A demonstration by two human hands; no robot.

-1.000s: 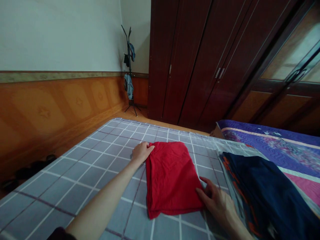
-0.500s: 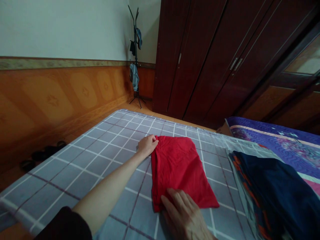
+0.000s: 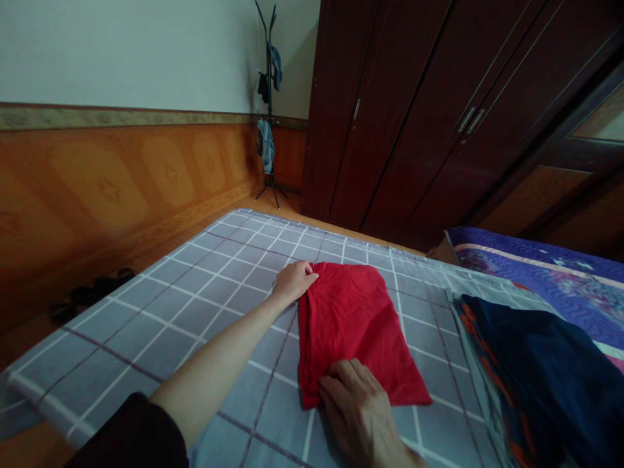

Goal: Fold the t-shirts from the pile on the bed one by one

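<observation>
A crumpled red cloth point(image 3: 353, 325) lies folded on a grey checked bedsheet point(image 3: 195, 325). My left hand point(image 3: 295, 281) rests at the cloth's upper left corner, its fingers touching the fabric. My right hand point(image 3: 353, 408) presses on top of the cloth's lower left part, with fingers and thumb lying over the fabric. Neither hand appears to grip it. A dark sleeve point(image 3: 131, 434) covers my left forearm's upper end.
A navy garment with orange patterning point(image 3: 541, 377) lies to the right on a pale sheet, beside a purple quilt point(image 3: 546, 273). A dark wooden wardrobe point(image 3: 390, 117) stands ahead. A coat stand with hanging clothes point(image 3: 267, 110) stands in the corner, and shoes point(image 3: 95, 292) sit on the floor.
My right hand has moved from the cloth's lower right side to its lower left part. The cloth's lower right corner now sticks out more. My left hand has stayed at the upper corner.
</observation>
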